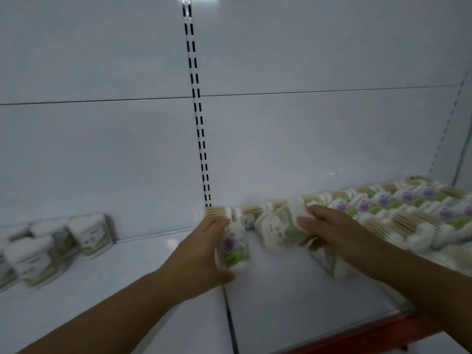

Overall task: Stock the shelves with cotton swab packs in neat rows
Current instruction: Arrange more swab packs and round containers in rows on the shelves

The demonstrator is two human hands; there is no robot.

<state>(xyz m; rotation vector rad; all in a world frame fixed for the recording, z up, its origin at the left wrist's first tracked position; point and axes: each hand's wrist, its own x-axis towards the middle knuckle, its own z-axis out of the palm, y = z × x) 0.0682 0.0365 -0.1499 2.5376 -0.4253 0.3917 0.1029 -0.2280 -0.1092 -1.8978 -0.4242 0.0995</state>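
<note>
The left hand [201,249] gripped a pack [233,247] just below the foot of the upright [201,149]. Its fingers curled over the pack's far end and the thumb lay by the near end. The purple-and-green label faced up. Blur hid whether the pack touched the shelf [293,302].

Just right of the upright's foot, the right hand [332,226] held a second pack [278,227], fingers wrapped over its top and thumb beneath. That pack sat at the near end of the rows [398,208], which ran rightward from the upright along the back panel [102,149]. A third pack [337,267] lay under the right wrist.

Well left of the upright stood a cluster of tubs [84,233]. A red edge [370,333] trimmed the shelf front, lower right of the upright.
</note>
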